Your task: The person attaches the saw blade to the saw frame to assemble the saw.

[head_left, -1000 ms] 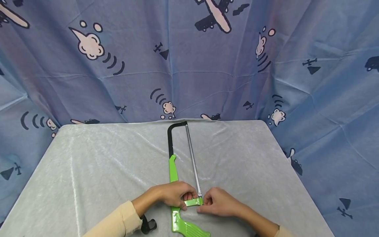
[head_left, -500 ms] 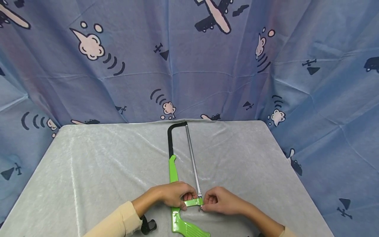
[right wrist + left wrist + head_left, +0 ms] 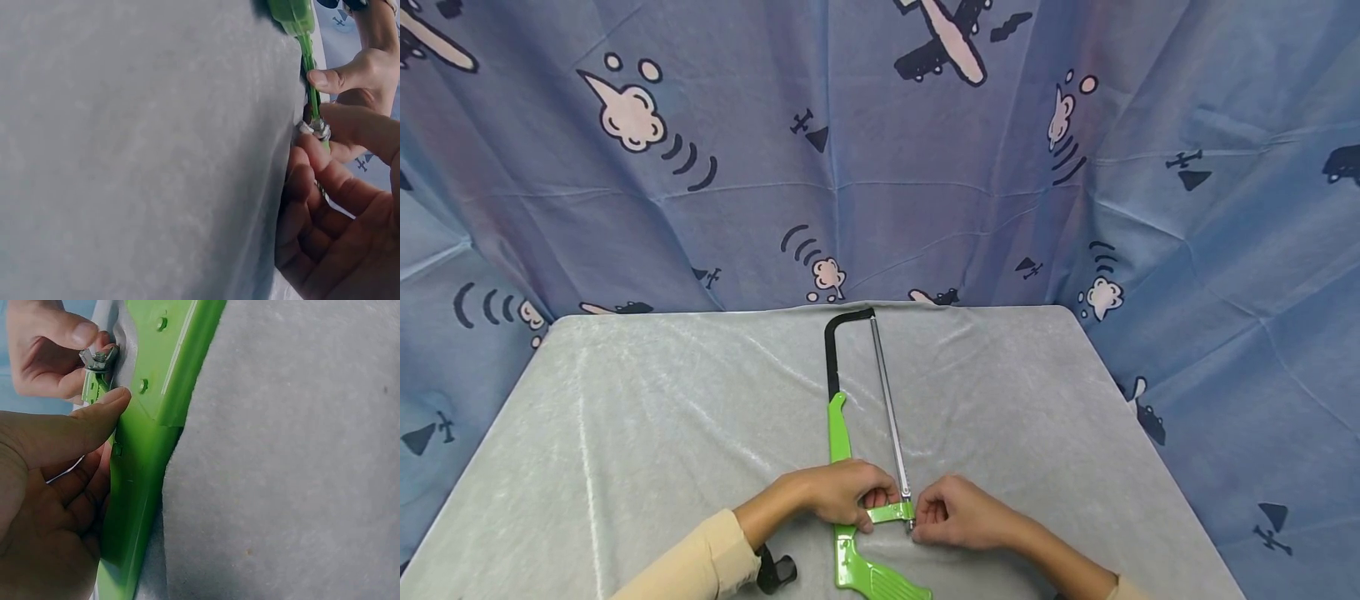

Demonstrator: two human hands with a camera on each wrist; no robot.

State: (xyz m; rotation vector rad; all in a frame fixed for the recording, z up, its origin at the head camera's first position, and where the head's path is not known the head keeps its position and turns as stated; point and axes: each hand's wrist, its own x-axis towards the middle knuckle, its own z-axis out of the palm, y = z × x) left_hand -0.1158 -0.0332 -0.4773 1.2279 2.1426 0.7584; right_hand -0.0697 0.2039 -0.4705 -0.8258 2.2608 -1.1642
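A hacksaw (image 3: 841, 442) with a green handle and black front frame lies on the grey cloth, its silver blade bar (image 3: 889, 400) on the right side. My left hand (image 3: 842, 492) pinches the green crosspiece (image 3: 891, 512) between thumb and fingers. At that crosspiece's end sits a metal wing nut (image 3: 99, 359) on a threaded bolt. My right hand (image 3: 962, 515) has its thumb and curled fingers at the wing nut, pinching it by one wing. In the right wrist view the wing nut (image 3: 320, 129) shows right by the fingertips.
Grey cloth covers the table (image 3: 662, 417). A black strap-like piece (image 3: 777, 572) shows beside the left sleeve. A blue curtain (image 3: 925, 167) with printed planes hangs behind and at both sides.
My right hand's fingers drew slightly right, uncovering the wing nut, then shifted a little lower. The wing nut's angle has changed. My left hand and the hacksaw have stayed in place.
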